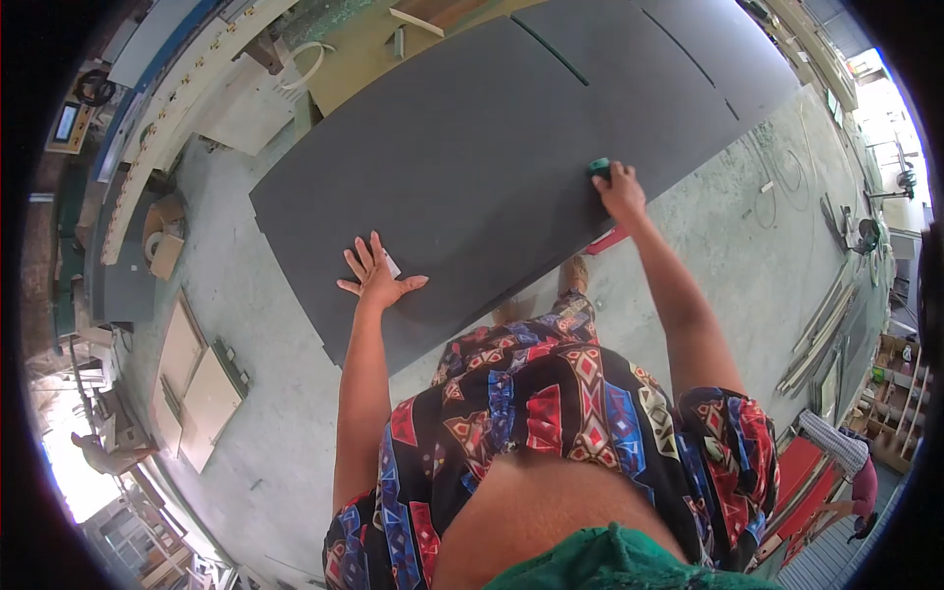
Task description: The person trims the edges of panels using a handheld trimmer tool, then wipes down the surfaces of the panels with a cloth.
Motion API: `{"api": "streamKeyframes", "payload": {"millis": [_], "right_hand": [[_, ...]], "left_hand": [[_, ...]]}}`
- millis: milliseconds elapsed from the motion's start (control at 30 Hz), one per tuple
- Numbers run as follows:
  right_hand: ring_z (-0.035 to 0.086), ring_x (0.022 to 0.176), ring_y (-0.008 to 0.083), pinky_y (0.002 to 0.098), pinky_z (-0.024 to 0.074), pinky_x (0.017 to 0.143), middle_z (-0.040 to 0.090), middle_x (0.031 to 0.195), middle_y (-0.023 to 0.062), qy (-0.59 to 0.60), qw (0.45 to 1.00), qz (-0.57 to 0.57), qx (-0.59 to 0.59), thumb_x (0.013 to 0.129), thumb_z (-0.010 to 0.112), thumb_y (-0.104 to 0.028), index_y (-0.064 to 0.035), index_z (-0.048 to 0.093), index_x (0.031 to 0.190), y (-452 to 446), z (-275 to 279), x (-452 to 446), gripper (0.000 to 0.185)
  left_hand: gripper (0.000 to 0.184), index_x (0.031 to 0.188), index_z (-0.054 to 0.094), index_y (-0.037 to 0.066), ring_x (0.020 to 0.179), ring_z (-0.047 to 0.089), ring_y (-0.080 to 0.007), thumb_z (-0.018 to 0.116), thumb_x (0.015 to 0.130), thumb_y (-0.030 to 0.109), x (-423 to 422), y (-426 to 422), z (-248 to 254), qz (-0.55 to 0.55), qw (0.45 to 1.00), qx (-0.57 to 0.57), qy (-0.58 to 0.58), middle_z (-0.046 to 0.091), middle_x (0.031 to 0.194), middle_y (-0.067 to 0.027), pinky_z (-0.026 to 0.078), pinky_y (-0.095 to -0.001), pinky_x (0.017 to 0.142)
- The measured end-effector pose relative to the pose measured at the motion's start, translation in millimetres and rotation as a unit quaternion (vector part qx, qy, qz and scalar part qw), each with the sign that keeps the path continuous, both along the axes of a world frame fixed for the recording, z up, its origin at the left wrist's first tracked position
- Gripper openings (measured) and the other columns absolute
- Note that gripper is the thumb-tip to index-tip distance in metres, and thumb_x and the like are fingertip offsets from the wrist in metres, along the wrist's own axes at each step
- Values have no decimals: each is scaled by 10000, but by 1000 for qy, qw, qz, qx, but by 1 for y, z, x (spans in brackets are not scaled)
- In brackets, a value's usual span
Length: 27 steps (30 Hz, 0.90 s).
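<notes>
The spread left hand [376,282] is seemingly bracing the grey panel [433,177]; by its edge, the right hand [621,194], pinching a green block [599,168], is likely needing even rubbing next.

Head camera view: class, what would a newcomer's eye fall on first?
A large dark grey panel fills the upper middle. The left hand lies spread on it; farther right, the right hand holds a small green object. Below, a boldly patterned shirt stands out.

Large flat dark-grey panel [462,167], upper centre, with a small green object [598,167] and, left of centre, a white label [392,265] on it.
</notes>
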State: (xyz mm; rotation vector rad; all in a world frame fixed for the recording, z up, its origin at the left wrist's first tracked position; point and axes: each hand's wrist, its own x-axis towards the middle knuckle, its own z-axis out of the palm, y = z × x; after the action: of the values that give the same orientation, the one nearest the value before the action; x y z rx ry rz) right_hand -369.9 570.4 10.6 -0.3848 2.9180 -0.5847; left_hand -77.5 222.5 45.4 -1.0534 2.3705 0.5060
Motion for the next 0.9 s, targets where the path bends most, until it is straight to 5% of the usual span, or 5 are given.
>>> {"api": "streamKeyframes", "payload": {"millis": [267,900], "right_hand": [[576,970,381,460,493,791,499,1102,176,23,995,91,-39,820,654,-286,-74,455,1203,-40,7,75,480],[568,981,384,453,486,809,486,1108,170,-8,996,67,-54,819,651,-272,-59,460,1152,-43,10,76,439]], "left_hand": [[1425,1489,-101,234,1419,-156,-342,766,461,704,2,-3,1,-6,1000,-16,-2,-133,1557,-111,-43,-710,1016],[1419,1478,-136,260,1417,-163,-347,774,475,682,0,1,-6,-12,1000,-21,15,-141,1556,-111,-63,-704,1019]]}}
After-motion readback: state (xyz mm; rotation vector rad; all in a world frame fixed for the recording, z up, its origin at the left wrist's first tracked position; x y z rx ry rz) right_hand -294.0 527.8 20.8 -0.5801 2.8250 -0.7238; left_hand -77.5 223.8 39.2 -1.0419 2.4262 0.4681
